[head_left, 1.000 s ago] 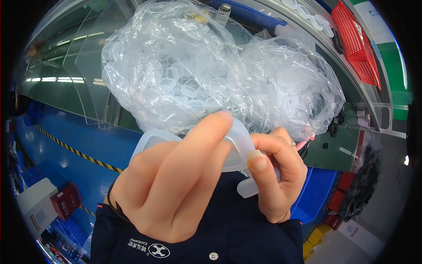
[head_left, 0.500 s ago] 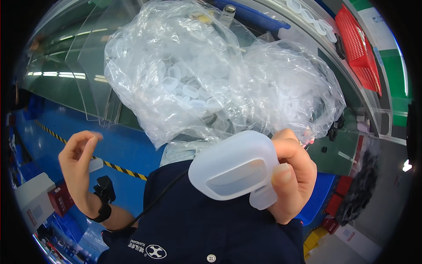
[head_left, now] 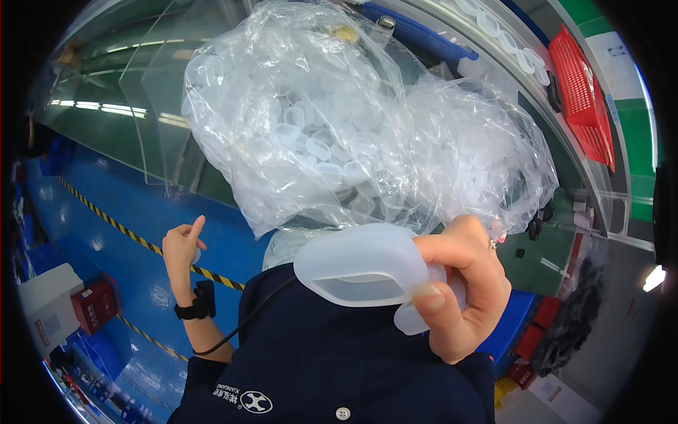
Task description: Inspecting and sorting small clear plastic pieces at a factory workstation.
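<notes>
My right hand (head_left: 470,286) pinches a large milky translucent plastic shell (head_left: 357,268) between thumb and fingers, in front of my chest. The shell is rounded, with an oblong opening on its lower side. Below it, a smaller translucent piece (head_left: 411,319) is tucked in the same hand. Out to the left, my left hand (head_left: 182,253) is closed with its thumb up. A bit of a small translucent piece (head_left: 198,255) shows at its fingers, mostly hidden. Beyond both hands lies a large clear plastic bag (head_left: 240,162), full of small translucent oval pieces (head_left: 318,148).
A second filled clear bag (head_left: 487,148) adjoins the first on the right. At the back stand a blue basket (head_left: 417,32) and a red basket (head_left: 580,99), with several translucent pieces (head_left: 507,42) lined up between. Clear panels (head_left: 159,106) stand at the left.
My left hand has moved right, toward my body. The shell in my right hand has tilted, so its opening looks narrower and faces lower.
</notes>
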The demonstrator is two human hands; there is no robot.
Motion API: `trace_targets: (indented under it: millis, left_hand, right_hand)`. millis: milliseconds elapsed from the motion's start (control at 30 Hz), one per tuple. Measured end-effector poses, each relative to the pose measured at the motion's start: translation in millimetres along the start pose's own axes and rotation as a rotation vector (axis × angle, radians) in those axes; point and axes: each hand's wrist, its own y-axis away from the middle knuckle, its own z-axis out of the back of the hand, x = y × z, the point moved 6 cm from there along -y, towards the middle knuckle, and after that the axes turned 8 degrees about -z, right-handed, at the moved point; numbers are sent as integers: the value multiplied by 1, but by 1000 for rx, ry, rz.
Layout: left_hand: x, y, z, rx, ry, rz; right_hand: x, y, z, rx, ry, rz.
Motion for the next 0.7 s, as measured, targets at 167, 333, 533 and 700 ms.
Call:
trace_targets:
  millis: [167,333,533,700]
  left_hand:
    - [-64,30,12,172,176,-519]
    - [-167,82,55,338,513,-600]
    - [-264,113,76,72,739,-1144]
    - [-282,126,74,228,708,-1305]
  right_hand:
    - [2,1,1,-14,77,37]
    - [-1,5,-2,0,132,103]
    - [7,6,-2,-33,216,151]
    - [4,12,2,-119,259,194]
